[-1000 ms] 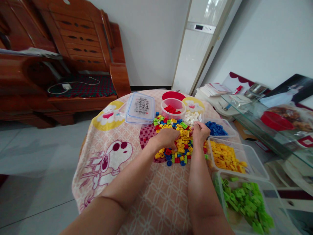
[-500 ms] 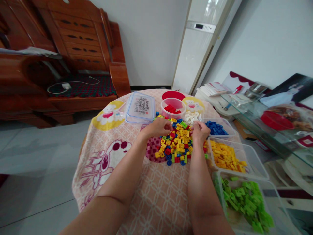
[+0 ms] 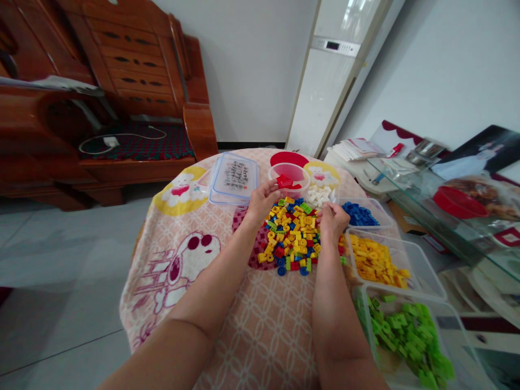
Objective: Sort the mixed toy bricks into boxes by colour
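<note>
My left hand is at the near left rim of a round clear tub that holds red bricks. Its fingers are stretched out towards the tub, and I see no brick between them. A mixed heap of toy building bricks, mostly yellow with red, blue and green ones, lies on the table between my arms. At the heap's right edge my right hand is closed in a pinch; whatever sits in its fingertips is hidden. White bricks lie just beyond it.
To the right stand clear boxes of blue bricks, yellow bricks and green bricks. A blue-rimmed lidded box and a red lid are at the back. A patterned cloth covers the table. A glass shelf borders the right.
My left hand has moved from above the heap forward to the tub of red bricks, and its fingers have straightened. The right hand stays in nearly the same place.
</note>
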A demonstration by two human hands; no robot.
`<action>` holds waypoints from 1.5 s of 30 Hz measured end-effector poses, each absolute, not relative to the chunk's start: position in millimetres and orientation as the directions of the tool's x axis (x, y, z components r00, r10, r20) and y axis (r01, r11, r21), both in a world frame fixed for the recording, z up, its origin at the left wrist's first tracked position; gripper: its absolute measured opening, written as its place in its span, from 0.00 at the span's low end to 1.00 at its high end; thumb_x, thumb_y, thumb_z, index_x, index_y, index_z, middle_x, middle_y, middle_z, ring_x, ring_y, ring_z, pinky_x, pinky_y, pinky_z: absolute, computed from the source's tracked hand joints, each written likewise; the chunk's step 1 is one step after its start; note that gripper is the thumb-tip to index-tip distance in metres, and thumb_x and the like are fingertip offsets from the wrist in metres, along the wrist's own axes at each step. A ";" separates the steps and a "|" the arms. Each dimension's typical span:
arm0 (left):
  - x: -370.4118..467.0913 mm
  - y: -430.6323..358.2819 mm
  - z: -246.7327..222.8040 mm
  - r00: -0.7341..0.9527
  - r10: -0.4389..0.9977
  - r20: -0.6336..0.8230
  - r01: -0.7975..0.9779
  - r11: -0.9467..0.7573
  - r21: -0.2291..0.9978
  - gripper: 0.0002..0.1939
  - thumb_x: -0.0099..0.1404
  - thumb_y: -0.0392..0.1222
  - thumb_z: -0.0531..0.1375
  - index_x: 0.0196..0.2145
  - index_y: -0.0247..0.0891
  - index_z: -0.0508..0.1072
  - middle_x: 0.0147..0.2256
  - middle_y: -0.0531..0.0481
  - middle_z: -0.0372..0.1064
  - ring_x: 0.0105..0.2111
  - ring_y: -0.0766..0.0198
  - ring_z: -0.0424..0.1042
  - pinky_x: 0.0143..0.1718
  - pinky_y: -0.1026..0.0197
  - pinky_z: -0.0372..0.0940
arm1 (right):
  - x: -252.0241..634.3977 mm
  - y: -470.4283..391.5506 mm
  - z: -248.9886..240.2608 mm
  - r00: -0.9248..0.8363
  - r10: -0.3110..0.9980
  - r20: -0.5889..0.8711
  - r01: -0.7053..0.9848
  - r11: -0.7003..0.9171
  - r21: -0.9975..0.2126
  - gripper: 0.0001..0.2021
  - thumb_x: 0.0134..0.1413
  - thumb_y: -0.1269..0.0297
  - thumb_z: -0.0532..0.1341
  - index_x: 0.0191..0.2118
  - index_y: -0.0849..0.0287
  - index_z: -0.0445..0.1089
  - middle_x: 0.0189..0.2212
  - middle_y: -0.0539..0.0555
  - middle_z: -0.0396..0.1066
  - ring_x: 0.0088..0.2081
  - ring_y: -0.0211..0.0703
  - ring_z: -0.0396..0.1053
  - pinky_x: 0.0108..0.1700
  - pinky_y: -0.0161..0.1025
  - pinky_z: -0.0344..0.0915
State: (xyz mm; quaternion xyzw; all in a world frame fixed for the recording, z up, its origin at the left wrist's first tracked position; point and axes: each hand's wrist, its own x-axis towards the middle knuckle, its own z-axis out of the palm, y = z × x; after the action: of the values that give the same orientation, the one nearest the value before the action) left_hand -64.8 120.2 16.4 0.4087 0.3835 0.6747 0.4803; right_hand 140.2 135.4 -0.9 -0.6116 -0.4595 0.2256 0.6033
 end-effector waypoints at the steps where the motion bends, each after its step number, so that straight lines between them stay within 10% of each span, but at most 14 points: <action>1: -65.0 120.3 16.0 -0.196 0.962 0.191 -0.330 -0.248 0.911 0.26 0.57 0.41 0.69 0.53 0.33 0.74 0.46 0.40 0.80 0.45 0.58 0.80 0.51 0.54 0.73 | 139.9 135.1 -0.3 0.476 0.836 0.275 0.286 0.148 -0.947 0.17 0.50 0.57 0.60 0.37 0.63 0.80 0.18 0.50 0.72 0.17 0.42 0.68 0.21 0.36 0.66; 9: -91.7 101.3 47.4 0.159 0.974 0.160 0.252 -0.197 0.948 0.11 0.59 0.44 0.66 0.36 0.34 0.80 0.27 0.50 0.77 0.27 0.64 0.75 0.31 0.63 0.68 | 139.5 135.3 0.4 0.477 0.841 0.257 0.281 0.131 -0.951 0.16 0.50 0.57 0.60 0.37 0.63 0.80 0.18 0.49 0.72 0.17 0.41 0.67 0.21 0.36 0.65; 17: -71.6 68.1 85.3 0.481 0.865 -0.142 0.833 -0.400 0.383 0.12 0.51 0.44 0.74 0.33 0.40 0.82 0.31 0.50 0.79 0.36 0.57 0.77 0.37 0.61 0.64 | 141.8 136.1 -2.6 0.464 0.830 0.308 0.342 0.153 -0.927 0.17 0.52 0.56 0.60 0.37 0.63 0.81 0.19 0.50 0.74 0.18 0.43 0.69 0.23 0.37 0.67; 27: -36.4 59.7 64.5 0.453 0.885 -0.111 0.862 -0.402 0.310 0.15 0.39 0.34 0.78 0.25 0.39 0.78 0.27 0.46 0.76 0.36 0.49 0.79 0.36 0.59 0.68 | 144.4 137.3 -5.0 0.471 0.820 0.326 0.356 0.162 -0.920 0.19 0.53 0.55 0.59 0.40 0.64 0.82 0.20 0.51 0.74 0.19 0.43 0.69 0.26 0.38 0.68; 38: -94.0 91.1 57.8 0.458 0.889 0.033 0.527 -0.301 0.794 0.06 0.52 0.37 0.68 0.30 0.40 0.85 0.24 0.54 0.78 0.24 0.64 0.74 0.28 0.65 0.63 | 145.7 139.9 -6.2 0.476 0.824 0.307 0.360 0.136 -0.923 0.20 0.53 0.56 0.59 0.41 0.65 0.82 0.21 0.53 0.75 0.22 0.45 0.72 0.27 0.38 0.69; 45: -84.7 107.7 33.9 0.061 0.988 0.142 0.068 -0.146 0.987 0.13 0.52 0.43 0.72 0.35 0.34 0.84 0.27 0.49 0.79 0.26 0.63 0.76 0.32 0.61 0.72 | 143.4 137.8 -3.6 0.487 0.829 0.276 0.318 0.127 -0.940 0.20 0.52 0.55 0.60 0.41 0.65 0.81 0.19 0.51 0.74 0.18 0.43 0.69 0.24 0.37 0.68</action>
State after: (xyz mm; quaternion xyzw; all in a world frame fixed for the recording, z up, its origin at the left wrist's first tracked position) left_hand -84.7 107.7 33.9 0.5664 0.4661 0.5022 0.4579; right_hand 143.4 137.8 -3.6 -0.6248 -0.4587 0.2151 0.5942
